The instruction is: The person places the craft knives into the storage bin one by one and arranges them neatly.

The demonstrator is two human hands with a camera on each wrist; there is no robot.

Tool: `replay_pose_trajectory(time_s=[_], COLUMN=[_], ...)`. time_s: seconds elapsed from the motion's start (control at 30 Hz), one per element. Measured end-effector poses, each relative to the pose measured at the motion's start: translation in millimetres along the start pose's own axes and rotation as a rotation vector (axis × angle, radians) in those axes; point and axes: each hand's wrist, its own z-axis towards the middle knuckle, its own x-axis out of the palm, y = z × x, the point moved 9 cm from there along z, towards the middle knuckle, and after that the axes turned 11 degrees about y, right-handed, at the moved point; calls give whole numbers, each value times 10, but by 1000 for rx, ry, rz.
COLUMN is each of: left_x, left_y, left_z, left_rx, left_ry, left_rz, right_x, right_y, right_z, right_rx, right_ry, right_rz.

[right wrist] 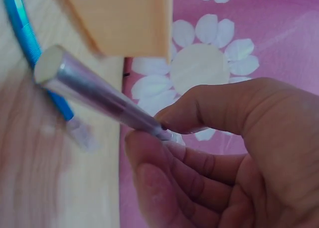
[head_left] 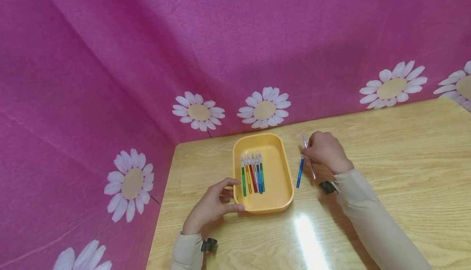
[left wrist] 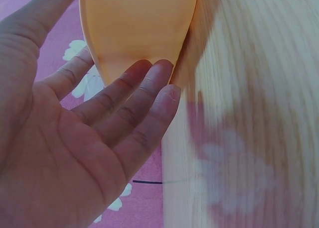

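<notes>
A yellow tray [head_left: 276, 180] on the table holds a row of several slim craft knives [head_left: 252, 176] with clear caps and green, gold, red, silver and blue metallic handles. My left hand [head_left: 210, 209] touches the tray's near left corner, thumb at the near side and index finger at the left rim; its other fingers [left wrist: 142, 123] lie nearly straight against the wall. Right of the tray, my right hand [head_left: 327, 149] pinches a silver craft knife [right wrist: 99, 91] near its capped end between thumb and fingertips. Beside it on the table lies a blue craft knife [head_left: 300, 174].
The wooden table [head_left: 397, 180] stretches to the right and towards me, with a bright light reflection near the front. A magenta cloth [head_left: 316, 49] with white daisies stands along the back and left edges, close behind the tray.
</notes>
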Motion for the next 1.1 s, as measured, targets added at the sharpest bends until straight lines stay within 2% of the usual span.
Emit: replay_pose_trajectory(time_s=[0.23, 0.6, 0.9, 1.1], left_x=[-1, -4, 3, -3], left_y=[-2, 5, -1, 25], left_z=[-4, -9, 2, 5], left_rx=[7, -10, -2, -20], left_ry=[-1, -12, -5, -4], left_rz=[-1, 3, 2, -6], right_x=[-57, -82, -2, 119], right_y=[209, 532, 738, 866], right_z=[58, 122, 188, 229], right_rx=[-18, -69, -75, -106], right_ry=[5, 16, 39, 58], right_rz=[-12, 44, 77, 88])
